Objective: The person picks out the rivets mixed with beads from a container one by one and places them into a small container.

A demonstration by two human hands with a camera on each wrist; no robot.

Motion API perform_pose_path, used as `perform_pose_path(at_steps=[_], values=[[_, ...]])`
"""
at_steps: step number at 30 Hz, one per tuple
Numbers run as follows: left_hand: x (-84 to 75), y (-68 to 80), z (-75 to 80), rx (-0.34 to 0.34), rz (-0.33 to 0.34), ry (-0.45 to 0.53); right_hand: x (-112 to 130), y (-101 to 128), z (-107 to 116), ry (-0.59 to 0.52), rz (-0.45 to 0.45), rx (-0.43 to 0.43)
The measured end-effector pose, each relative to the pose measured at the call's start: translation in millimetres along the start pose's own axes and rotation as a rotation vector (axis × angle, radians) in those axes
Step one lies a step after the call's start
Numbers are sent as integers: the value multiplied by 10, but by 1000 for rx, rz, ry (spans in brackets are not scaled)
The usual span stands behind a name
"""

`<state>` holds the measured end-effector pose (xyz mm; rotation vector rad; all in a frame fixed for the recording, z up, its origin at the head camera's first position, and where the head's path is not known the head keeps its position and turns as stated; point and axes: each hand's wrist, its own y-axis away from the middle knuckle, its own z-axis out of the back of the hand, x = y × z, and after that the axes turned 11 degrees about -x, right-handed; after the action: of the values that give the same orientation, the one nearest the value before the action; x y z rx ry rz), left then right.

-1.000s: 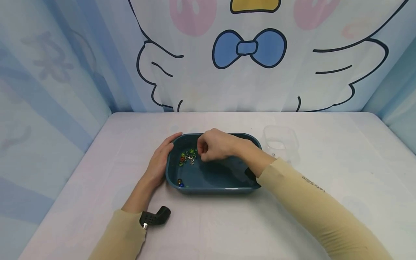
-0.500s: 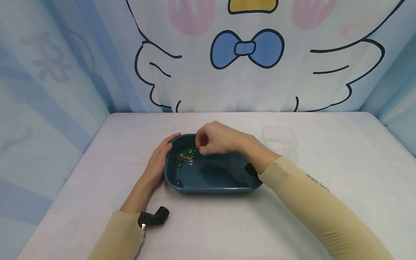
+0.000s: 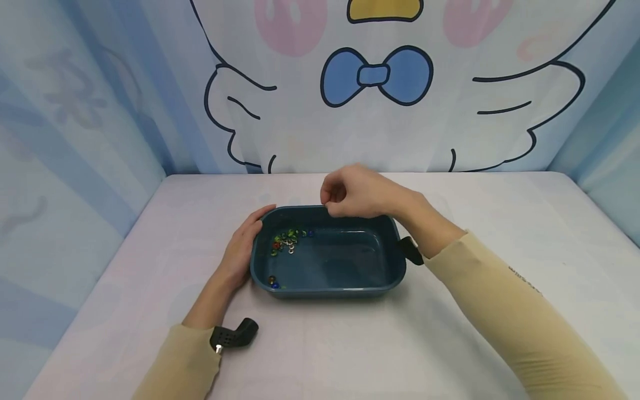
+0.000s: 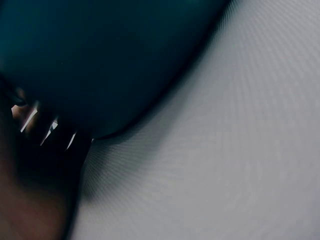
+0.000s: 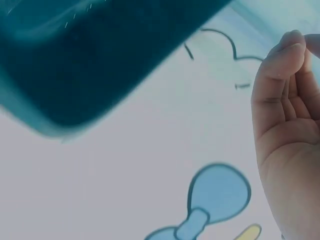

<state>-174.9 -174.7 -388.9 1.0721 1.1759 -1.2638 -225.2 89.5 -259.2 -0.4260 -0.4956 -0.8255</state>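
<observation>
A dark blue-green rectangular tray (image 3: 350,272) stands mid-table. My left hand (image 3: 236,250) rests against its left side, fingers stretched along the outer wall and thumb at the rim; in the left wrist view its fingers are dark against the tray. Green, amber and blue glass beads (image 3: 287,238) with small clear rings lie at the tray's back left, and a few more beads (image 3: 273,282) sit in the front left corner. Above the far rim is my right hand (image 3: 367,191), thumb and fingertip pinched together. Whatever they pinch is tiny and hidden, its kind not visible.
A pale cloth covers the table (image 3: 310,344). Behind it hangs a cartoon-printed curtain (image 3: 375,133). Black wrist cameras are strapped on the left wrist (image 3: 235,334) and right wrist (image 3: 411,251).
My right hand has risen out of the tray and moved back and right, uncovering blue beads. Its forearm now hides the clear plastic container seen earlier. The left hand keeps its place.
</observation>
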Motion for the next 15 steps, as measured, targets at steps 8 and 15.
perform_pose_path(at_steps=[8, 15], values=[[-8, -1, -8, -4, 6, -11, -68, 188, 230, 38, -45, -97], [-15, 4, -7, -1, 10, -9, -184, 336, 325, 33, -92, -149]])
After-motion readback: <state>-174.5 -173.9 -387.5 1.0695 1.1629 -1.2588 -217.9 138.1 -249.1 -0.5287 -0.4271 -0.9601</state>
